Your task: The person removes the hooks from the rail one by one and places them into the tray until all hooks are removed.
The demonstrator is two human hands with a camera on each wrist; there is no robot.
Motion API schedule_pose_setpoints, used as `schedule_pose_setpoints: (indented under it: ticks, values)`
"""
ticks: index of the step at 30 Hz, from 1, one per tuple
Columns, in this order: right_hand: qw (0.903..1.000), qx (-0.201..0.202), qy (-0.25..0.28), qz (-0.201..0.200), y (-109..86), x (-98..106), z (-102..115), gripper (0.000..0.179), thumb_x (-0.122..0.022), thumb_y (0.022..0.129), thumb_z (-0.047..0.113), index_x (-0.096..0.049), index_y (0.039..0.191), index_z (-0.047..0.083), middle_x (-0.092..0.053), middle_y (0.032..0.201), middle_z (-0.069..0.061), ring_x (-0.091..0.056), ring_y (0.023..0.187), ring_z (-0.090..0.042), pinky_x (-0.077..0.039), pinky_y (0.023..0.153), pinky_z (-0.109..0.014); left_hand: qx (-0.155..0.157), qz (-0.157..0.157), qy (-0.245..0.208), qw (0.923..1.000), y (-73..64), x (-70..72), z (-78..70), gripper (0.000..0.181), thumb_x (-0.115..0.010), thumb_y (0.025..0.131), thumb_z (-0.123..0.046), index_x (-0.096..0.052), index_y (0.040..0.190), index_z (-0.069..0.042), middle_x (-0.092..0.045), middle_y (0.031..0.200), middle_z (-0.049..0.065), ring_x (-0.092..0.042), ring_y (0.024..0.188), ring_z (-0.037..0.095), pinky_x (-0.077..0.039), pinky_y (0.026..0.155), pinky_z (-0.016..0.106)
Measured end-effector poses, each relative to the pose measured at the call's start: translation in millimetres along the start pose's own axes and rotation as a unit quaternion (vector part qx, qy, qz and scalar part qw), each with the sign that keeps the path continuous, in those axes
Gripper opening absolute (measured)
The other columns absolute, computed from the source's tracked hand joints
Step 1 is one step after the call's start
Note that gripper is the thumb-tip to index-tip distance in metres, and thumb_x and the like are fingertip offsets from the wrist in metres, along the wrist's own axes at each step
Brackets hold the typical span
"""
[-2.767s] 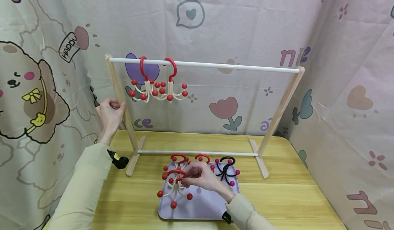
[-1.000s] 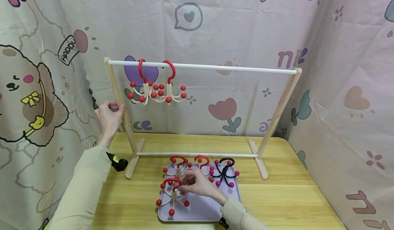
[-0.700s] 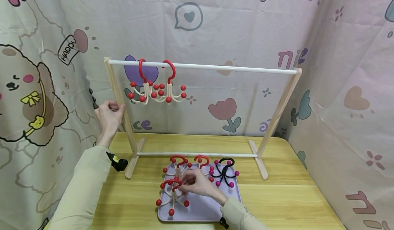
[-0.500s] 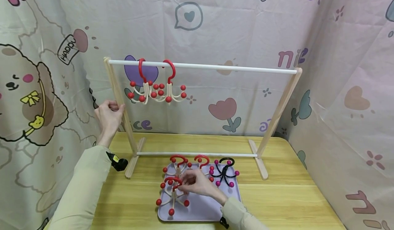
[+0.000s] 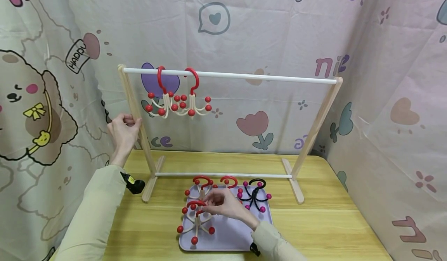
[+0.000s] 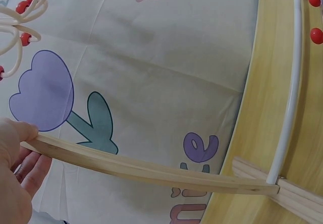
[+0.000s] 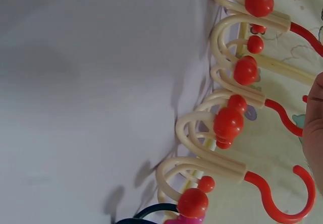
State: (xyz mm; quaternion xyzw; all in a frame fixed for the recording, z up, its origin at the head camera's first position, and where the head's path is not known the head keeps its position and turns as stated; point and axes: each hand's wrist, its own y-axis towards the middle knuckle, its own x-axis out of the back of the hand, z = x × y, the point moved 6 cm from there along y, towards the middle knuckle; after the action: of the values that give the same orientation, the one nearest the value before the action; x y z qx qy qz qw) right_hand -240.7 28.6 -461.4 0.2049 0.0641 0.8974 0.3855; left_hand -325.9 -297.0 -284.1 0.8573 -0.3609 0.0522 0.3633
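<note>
My left hand point(image 5: 125, 133) pinches the left wooden post point(image 6: 126, 167) of a hanging rack between thumb and fingers. Two cream hangers with red hooks and red-tipped prongs hang from the rack's white top rail point(image 5: 265, 77), the left hanger point(image 5: 167, 102) beside the right hanger point(image 5: 192, 102). Over the tray my right hand point(image 5: 228, 204) pinches the red hook of the front hanger point(image 5: 196, 224), whose prongs rest on the tray. At the right wrist view's edge only part of my right hand point(image 7: 314, 133) shows; its fingertips are out of frame there.
The lilac tray point(image 5: 227, 237) also holds a back-left red-hooked hanger point(image 5: 202, 181), a back-right one point(image 5: 229, 180), partly hidden by my right hand, and a black hanger point(image 5: 255, 195) with magenta tips. Behind it runs the rack's lower rail point(image 5: 223, 174). A patterned curtain point(image 5: 223, 40) surrounds the table.
Compared with 2.8 seconds ago, the front hanger sits slightly lower and nearer on the tray. My right hand has just shifted a little upward by its hook. My left hand stays on the post.
</note>
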Motion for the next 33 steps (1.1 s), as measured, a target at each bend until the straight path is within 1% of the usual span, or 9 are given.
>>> schedule_pose_setpoints:
  ticks: [3, 8, 17, 20, 23, 25, 27, 30, 33]
  values:
    - [1.0000, 0.005, -0.006, -0.005, 1.2, 3, 3, 0.021, -0.071, 0.092, 0.008, -0.069, 0.108, -0.004, -0.064, 0.077, -0.028, -0.054, 0.061, 0.003, -0.046, 0.054, -0.016, 0.000, 0.003, -0.006, 1.0000, -0.2, -0.4, 0.1, 0.027, -0.070, 0.092, -0.015, -0.068, 0.103, 0.009, -0.072, 0.097, 0.030, -0.061, 0.094, 0.035, -0.035, 0.089, 0.032]
    - [0.9997, 0.022, 0.003, -0.006, 2.7, 7, 12, 0.017, -0.069, 0.092, 0.006, -0.068, 0.106, -0.004, -0.064, 0.079, -0.027, -0.054, 0.063, 0.003, -0.044, 0.053, -0.016, -0.001, 0.003, -0.002, 1.0000, 0.0, -0.3, 0.2, 0.027, -0.071, 0.091, -0.016, -0.069, 0.103, 0.008, -0.072, 0.097, 0.030, -0.061, 0.090, 0.032, -0.035, 0.086, 0.029]
    - [0.9989, 0.027, -0.028, -0.024, 7.7, 19, 27, 0.020, -0.069, 0.093, 0.008, -0.069, 0.109, -0.004, -0.065, 0.079, -0.024, -0.055, 0.065, 0.002, -0.047, 0.056, -0.017, -0.007, -0.001, 0.000, 1.0000, 0.5, -0.4, -0.8, 0.025, -0.071, 0.091, -0.014, -0.069, 0.102, 0.009, -0.073, 0.094, 0.029, -0.054, 0.079, 0.017, -0.033, 0.083, 0.025]
    - [0.9979, 0.028, -0.045, -0.038, 10.5, 25, 32, 0.018, -0.069, 0.093, 0.009, -0.070, 0.108, -0.002, -0.066, 0.080, -0.021, -0.056, 0.067, 0.001, -0.048, 0.058, -0.017, -0.006, -0.001, 0.000, 1.0000, 0.5, -0.2, -0.6, 0.025, -0.071, 0.091, -0.014, -0.069, 0.101, 0.008, -0.073, 0.094, 0.029, -0.049, 0.075, 0.006, -0.033, 0.083, 0.024]
    - [0.9969, 0.032, -0.053, -0.048, 14.3, 31, 37, 0.018, -0.069, 0.093, 0.008, -0.069, 0.108, -0.004, -0.067, 0.082, -0.021, -0.057, 0.068, 0.002, -0.050, 0.059, -0.018, -0.003, -0.002, -0.001, 1.0000, 0.6, -0.1, -0.3, 0.025, -0.072, 0.091, -0.015, -0.069, 0.101, 0.008, -0.073, 0.094, 0.028, -0.042, 0.070, -0.007, -0.033, 0.083, 0.023]
    - [0.9963, 0.040, -0.055, -0.052, 17.1, 36, 41, 0.018, -0.068, 0.093, 0.005, -0.068, 0.108, -0.005, -0.068, 0.082, -0.022, -0.058, 0.069, 0.002, -0.051, 0.061, -0.018, 0.000, -0.002, 0.000, 1.0000, 0.6, -0.2, -0.1, 0.025, -0.072, 0.090, -0.015, -0.069, 0.101, 0.008, -0.073, 0.094, 0.028, -0.041, 0.069, -0.008, -0.033, 0.082, 0.022]
    - [0.9959, 0.047, -0.054, -0.055, 19.9, 40, 46, 0.019, -0.068, 0.092, 0.003, -0.067, 0.109, -0.006, -0.068, 0.083, -0.023, -0.059, 0.069, 0.002, -0.052, 0.062, -0.019, 0.002, -0.002, -0.002, 1.0000, 0.6, -0.5, 0.1, 0.025, -0.072, 0.090, -0.014, -0.069, 0.102, 0.008, -0.073, 0.095, 0.028, -0.046, 0.072, -0.003, -0.032, 0.083, 0.023]
    - [0.9949, 0.054, -0.059, -0.061, 23.7, 46, 54, 0.019, -0.068, 0.092, 0.003, -0.067, 0.109, -0.004, -0.068, 0.084, -0.022, -0.059, 0.069, 0.002, -0.052, 0.062, -0.019, 0.002, -0.001, -0.007, 1.0000, 0.4, -1.0, 0.2, 0.025, -0.071, 0.091, -0.013, -0.068, 0.102, 0.009, -0.072, 0.095, 0.030, -0.057, 0.082, 0.018, -0.032, 0.086, 0.025]
    - [0.9935, 0.066, -0.065, -0.067, 27.7, 52, 62, 0.019, -0.067, 0.092, 0.002, -0.067, 0.110, -0.005, -0.069, 0.084, -0.022, -0.059, 0.068, 0.001, -0.051, 0.059, -0.019, 0.001, 0.000, -0.015, 0.9999, 0.1, -1.2, 0.3, 0.026, -0.071, 0.091, -0.012, -0.067, 0.103, 0.010, -0.071, 0.096, 0.031, -0.060, 0.095, 0.033, -0.033, 0.090, 0.029]
